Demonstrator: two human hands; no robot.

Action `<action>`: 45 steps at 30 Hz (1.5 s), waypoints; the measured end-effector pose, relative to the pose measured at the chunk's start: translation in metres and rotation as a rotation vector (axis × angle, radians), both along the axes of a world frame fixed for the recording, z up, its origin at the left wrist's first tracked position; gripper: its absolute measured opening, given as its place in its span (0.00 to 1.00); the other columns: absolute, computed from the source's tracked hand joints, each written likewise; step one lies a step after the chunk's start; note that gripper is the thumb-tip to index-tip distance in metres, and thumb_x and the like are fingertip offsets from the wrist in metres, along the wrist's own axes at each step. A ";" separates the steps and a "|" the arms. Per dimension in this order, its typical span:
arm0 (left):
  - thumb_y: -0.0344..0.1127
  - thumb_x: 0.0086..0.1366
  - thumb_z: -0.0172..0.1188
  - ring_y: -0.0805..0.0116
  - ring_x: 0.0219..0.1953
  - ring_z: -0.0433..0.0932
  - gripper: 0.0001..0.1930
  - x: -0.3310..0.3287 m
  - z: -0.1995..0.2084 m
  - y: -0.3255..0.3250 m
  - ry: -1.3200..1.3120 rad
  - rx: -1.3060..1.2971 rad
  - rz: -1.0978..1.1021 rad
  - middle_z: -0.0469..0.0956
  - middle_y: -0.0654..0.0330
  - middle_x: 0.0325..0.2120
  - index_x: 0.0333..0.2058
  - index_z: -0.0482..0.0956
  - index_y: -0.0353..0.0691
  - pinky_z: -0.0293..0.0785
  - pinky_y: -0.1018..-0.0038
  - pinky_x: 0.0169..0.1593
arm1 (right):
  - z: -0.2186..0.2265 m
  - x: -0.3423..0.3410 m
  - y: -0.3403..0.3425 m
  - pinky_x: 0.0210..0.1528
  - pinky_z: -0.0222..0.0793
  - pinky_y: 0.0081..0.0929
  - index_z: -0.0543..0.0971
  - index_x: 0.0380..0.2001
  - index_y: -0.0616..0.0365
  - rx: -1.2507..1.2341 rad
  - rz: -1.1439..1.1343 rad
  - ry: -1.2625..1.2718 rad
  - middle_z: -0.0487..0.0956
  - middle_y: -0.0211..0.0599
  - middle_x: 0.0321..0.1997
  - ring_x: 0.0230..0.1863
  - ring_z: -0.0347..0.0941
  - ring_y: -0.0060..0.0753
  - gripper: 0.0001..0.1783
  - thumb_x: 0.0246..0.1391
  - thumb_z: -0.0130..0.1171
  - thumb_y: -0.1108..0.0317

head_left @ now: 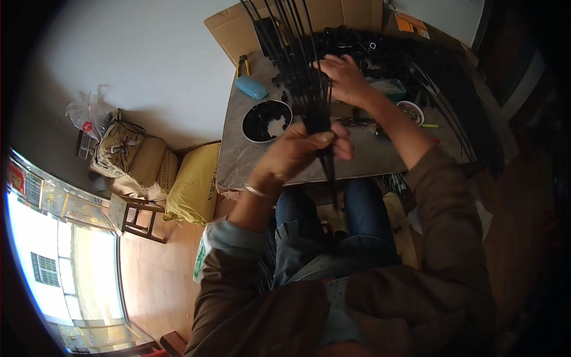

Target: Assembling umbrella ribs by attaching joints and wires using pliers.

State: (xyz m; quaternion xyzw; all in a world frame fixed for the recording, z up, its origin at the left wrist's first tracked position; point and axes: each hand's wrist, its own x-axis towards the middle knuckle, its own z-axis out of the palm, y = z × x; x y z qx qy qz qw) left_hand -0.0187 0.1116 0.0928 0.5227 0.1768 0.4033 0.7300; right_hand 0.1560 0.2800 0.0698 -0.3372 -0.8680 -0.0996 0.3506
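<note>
My left hand [291,154] is closed round a bundle of long, thin black rods [315,122], held above the near part of the table. The rods fan out toward the far side, and their gathered ends point down toward my knees. My right hand [348,80] is at the right side of the bundle, farther up, with bent fingers close against the rods. Whether those fingertips pinch a rod is too unclear to see. Left of the bundle stands a round bowl [245,129] with a dark inside and something whitish in it.
On the grey table [235,157] are a light-blue case [251,88], yellow-handled pliers [242,65], a green tub [395,89] and a white bowl [422,113] of small parts. Dark pieces heap before the cardboard [357,13]; long black strands [476,101] lie right. A yellow sack [193,181] stands left.
</note>
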 end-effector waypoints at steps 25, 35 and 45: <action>0.59 0.32 0.74 0.48 0.70 0.42 0.62 -0.013 -0.114 0.010 0.922 0.934 0.447 0.50 0.52 0.65 0.65 0.51 0.44 0.40 0.45 0.67 | 0.008 -0.022 -0.156 0.44 0.72 0.21 0.77 0.41 0.63 -1.100 0.759 0.510 0.80 0.32 0.33 0.37 0.76 0.23 0.09 0.62 0.50 0.71; 0.61 0.43 0.70 0.50 0.69 0.44 0.56 -0.030 -0.046 -0.013 0.203 0.484 0.429 0.51 0.46 0.66 0.66 0.52 0.42 0.49 0.59 0.67 | 0.011 -0.001 -0.162 0.47 0.72 0.24 0.76 0.43 0.63 -1.003 0.685 0.452 0.80 0.36 0.38 0.43 0.76 0.26 0.10 0.62 0.49 0.73; 0.31 0.65 0.57 0.75 0.37 0.79 0.10 -0.002 -0.010 -0.009 0.145 0.439 0.554 0.82 0.61 0.34 0.44 0.78 0.34 0.77 0.77 0.42 | 0.013 0.015 -0.135 0.52 0.68 0.28 0.72 0.52 0.60 -1.259 0.538 0.211 0.75 0.36 0.49 0.50 0.71 0.28 0.20 0.55 0.57 0.71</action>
